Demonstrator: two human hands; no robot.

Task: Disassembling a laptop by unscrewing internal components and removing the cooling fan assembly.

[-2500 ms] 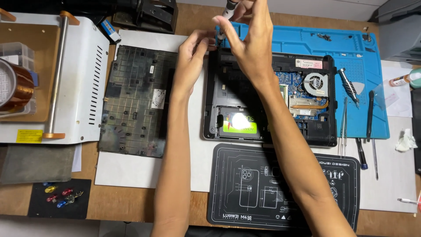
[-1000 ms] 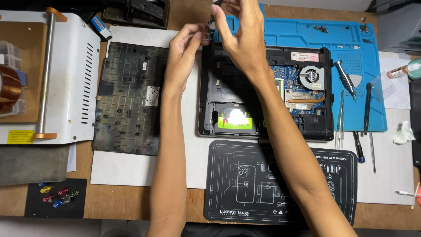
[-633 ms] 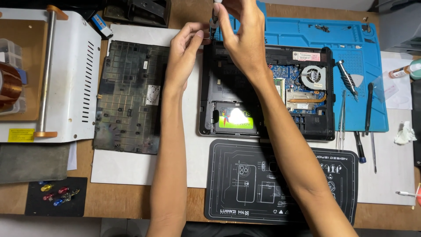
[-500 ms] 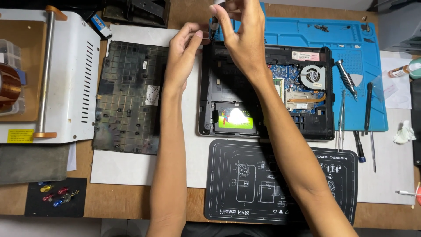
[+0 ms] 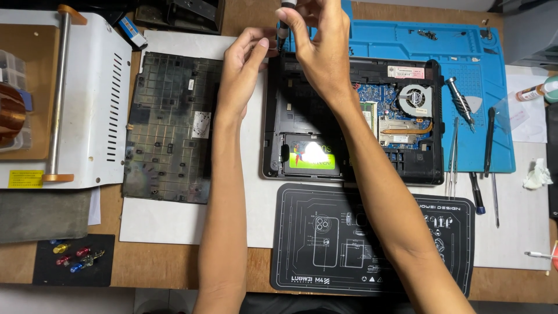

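Head view: both hands meet at the far left corner of an opened laptop (image 5: 302, 116) lying bottom-up on the desk.
Screwdriver: a slim dark screwdriver (image 5: 283, 23) stands nearly upright over that corner, its tip down at the chassis edge.
Right hand: the right hand (image 5: 322, 43) pinches the top of the driver between thumb and fingers, which are curled close together.
Left hand: the left hand (image 5: 244, 67) rests just left of the shaft, fingertips pressed together and touching or almost touching it near the tip; I cannot tell whether they hold a screw.
Doing it well: I would judge that the shaft wants to stay vertical, seated squarely, steadied low by the left fingers while the right turns lightly.
Inside: a fan (image 5: 414, 99) and a green-labelled drive (image 5: 311, 157) lie exposed.
Around: removed bottom cover (image 5: 168, 125) to the left, blue mat (image 5: 465, 52) far right, black mat (image 5: 372, 238) near.
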